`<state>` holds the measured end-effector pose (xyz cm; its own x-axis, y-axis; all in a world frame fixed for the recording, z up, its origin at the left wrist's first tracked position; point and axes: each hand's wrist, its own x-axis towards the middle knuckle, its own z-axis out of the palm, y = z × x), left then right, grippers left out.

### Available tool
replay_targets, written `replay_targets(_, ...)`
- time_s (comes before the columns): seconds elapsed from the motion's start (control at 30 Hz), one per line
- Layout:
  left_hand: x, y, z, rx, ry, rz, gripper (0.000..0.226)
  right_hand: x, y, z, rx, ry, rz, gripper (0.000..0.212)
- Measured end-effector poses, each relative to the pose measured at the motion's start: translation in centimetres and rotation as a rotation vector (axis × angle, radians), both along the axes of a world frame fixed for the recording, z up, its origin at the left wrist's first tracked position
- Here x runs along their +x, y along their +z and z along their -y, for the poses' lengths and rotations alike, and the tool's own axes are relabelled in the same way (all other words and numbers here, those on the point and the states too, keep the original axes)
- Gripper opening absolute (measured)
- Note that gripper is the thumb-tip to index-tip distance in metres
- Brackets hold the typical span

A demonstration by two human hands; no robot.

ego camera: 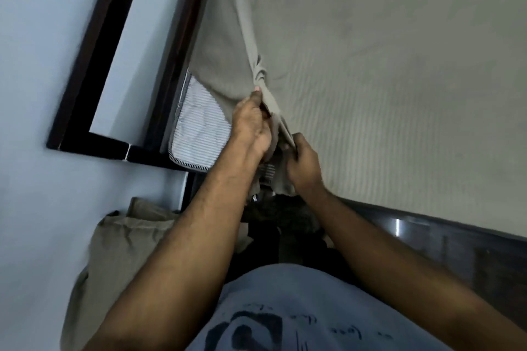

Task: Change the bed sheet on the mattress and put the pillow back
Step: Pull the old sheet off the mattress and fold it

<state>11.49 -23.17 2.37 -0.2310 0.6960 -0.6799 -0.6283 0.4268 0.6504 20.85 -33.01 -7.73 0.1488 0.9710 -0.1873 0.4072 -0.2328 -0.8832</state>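
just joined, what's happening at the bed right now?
A person is working a grey bed sheet at the near corner of the mattress. The left hand pinches a bunched fold of the sheet while the right hand grips the sheet's edge just below it. The sheet covers most of the top, but the striped mattress corner is exposed. An olive pillow lies beside the bed frame, not on the bed.

A dark wooden bed frame (94, 37) runs along the pale blue wall (34, 65). Its glossy side rail (445, 239) shows a small bright reflection. Low in the view there is a light blue T-shirt (299, 302) with a dark print on it.
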Motion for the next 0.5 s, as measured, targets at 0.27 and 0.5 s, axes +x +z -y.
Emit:
replay_targets(0.27, 6.8, -0.4, 4.6, 0.067, -0.529, -0.53, 0.016, 10.8, 8.2, -2.0, 0.099, -0.383, -0.113, 0.015)
replay_targets(0.5, 15.5, -0.4, 10.1, 0.292, -1.241, -0.605, 0.017, 15.8, 16.4, -3.9, 0.143, -0.249, -0.091, 0.015)
